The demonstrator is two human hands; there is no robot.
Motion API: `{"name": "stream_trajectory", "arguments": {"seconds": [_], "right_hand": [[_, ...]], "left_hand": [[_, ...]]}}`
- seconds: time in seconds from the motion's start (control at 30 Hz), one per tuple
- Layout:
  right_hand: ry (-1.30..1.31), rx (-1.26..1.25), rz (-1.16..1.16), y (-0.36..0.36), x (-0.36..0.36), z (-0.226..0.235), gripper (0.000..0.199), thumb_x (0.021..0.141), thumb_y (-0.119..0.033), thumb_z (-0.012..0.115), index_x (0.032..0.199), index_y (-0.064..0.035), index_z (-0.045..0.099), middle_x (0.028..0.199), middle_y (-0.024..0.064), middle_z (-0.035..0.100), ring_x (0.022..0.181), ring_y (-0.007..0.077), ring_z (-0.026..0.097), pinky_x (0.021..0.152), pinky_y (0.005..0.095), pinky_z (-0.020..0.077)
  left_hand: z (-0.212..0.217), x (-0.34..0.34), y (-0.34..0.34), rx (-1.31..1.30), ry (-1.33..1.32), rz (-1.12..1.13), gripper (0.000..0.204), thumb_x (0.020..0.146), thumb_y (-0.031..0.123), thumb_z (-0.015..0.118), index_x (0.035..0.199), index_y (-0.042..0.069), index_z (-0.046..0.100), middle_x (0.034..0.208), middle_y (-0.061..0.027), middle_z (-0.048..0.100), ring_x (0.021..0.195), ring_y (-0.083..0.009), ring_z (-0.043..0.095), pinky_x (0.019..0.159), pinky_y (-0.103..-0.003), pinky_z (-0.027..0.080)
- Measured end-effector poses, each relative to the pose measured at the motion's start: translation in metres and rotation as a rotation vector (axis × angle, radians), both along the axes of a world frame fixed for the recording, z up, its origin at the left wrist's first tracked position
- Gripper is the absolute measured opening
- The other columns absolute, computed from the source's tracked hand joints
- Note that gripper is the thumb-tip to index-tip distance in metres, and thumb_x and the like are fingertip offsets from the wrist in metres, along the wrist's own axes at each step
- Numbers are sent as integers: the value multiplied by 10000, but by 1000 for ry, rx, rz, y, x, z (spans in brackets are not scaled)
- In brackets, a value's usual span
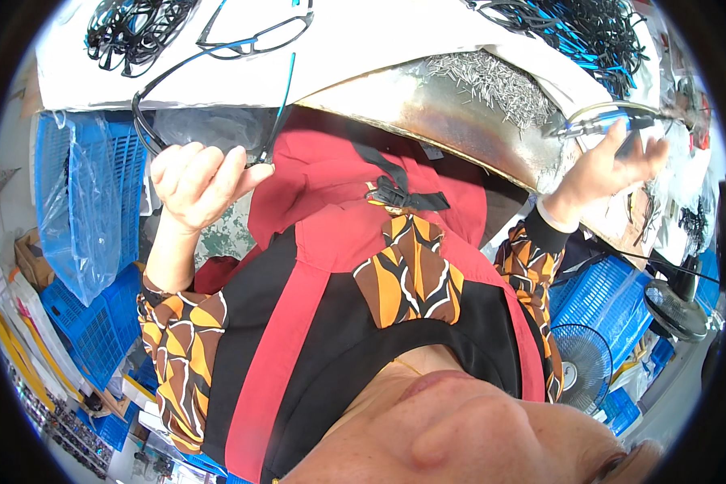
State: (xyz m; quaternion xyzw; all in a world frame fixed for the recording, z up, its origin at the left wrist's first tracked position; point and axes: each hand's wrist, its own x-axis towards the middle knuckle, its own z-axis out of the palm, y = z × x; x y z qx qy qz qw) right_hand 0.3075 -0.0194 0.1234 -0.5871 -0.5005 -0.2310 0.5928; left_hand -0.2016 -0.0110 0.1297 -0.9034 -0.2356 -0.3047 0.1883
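The metal tray (415, 113), set at the table's near edge, bears a heap of small metal pins (492, 85) toward its far right part. To the left of the tray, the left hand (198, 184) has its fingers closed around part of an eyeglass frame (254, 40). The black and blue frame front lies beyond the hand, over the white-covered table (371, 32), left of the tray; one dark temple curves down from it to the hand. A second, blue-tipped temple (282, 105) stands up near the thumb, its upper end apart from the frame front.

Right of the tray, the right hand (613, 171) has its fingers spread, gripping nothing that shows. A blurred blue-and-grey object (605, 121) lies at the thumb tip; whether they touch cannot be told.

Around the tray the table is crowded: a tangle of black temples (141, 36) far to its left, and a pile of black and blue temples (585, 40) beyond its right end. The tray itself stands between the two hands. Left of the tray and lower is a blue crate (129, 194) partly draped with a clear plastic bag (89, 234); right and lower are a dark fan (676, 310) and more blue crates (609, 294).
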Motion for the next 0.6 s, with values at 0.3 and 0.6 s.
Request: {"name": "stream_trajectory", "arguments": {"seconds": [0.3, 0.6], "right_hand": [[-686, -566, 378, 234, -185, -9, 150, 863, -68, 579, 829, -27, 719, 867, 193, 726, 840, 358, 722, 756, 473, 567], [-504, -508, 370, 226, -189, 13, 118, 914, -151, 594, 973, -76, 664, 881, 153, 699, 804, 370, 709, 706, 497, 562]], "left_hand": [[7, 30, 20, 162, 29, 91, 288, 777, 303, 914, 906, 145, 711, 821, 39, 620, 739, -147, 627, 694, -286, 432], [-12, 26, 54, 147, 62, 59, 252, 827, 284, 862, 937, 133, 692, 839, 29, 645, 755, -148, 641, 716, -295, 427]]}}
